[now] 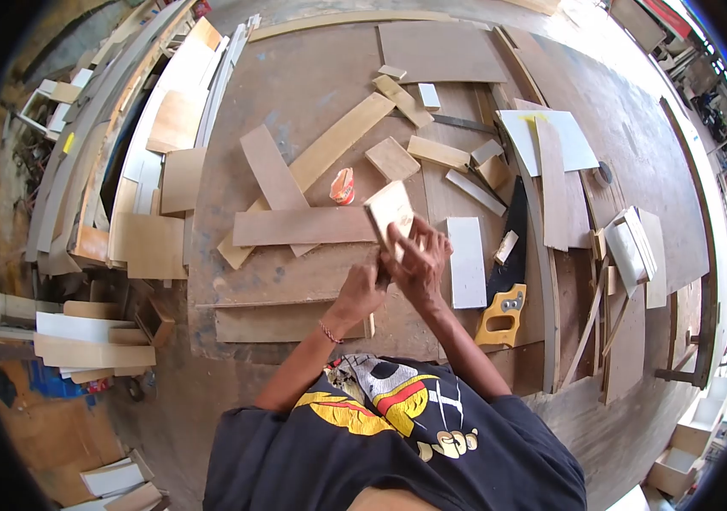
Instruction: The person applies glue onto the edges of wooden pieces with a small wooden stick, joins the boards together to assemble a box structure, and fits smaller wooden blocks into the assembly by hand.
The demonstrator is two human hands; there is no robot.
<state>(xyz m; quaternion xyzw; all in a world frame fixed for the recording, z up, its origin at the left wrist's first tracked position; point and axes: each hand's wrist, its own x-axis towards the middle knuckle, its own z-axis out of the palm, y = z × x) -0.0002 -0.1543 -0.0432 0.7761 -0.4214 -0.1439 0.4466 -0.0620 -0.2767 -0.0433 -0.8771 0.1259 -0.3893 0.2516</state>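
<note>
A small pale wooden block (387, 210) is held up over the table in front of me. My right hand (421, 257) grips its lower right side, with the fingers bent across its face. Just below the block, my left hand (365, 288) is closed against the right one; what its fingers hold is hidden. Behind the hands lies a flat wooden board (304, 226), crossing a shorter plank (271, 166) and a long yellowish strip (342, 140). A crumpled red and white packet (343, 187) stands by the block. To the right is a white rectangular panel (466, 262).
A handsaw with a yellow handle (502, 319) rests at the table's right, blade pointing away. Several wood offcuts (438, 153) lie farther back. Boards (555, 183) are stacked at right. More panels (172, 119) fill the left side. The worktable (248, 277) is stained.
</note>
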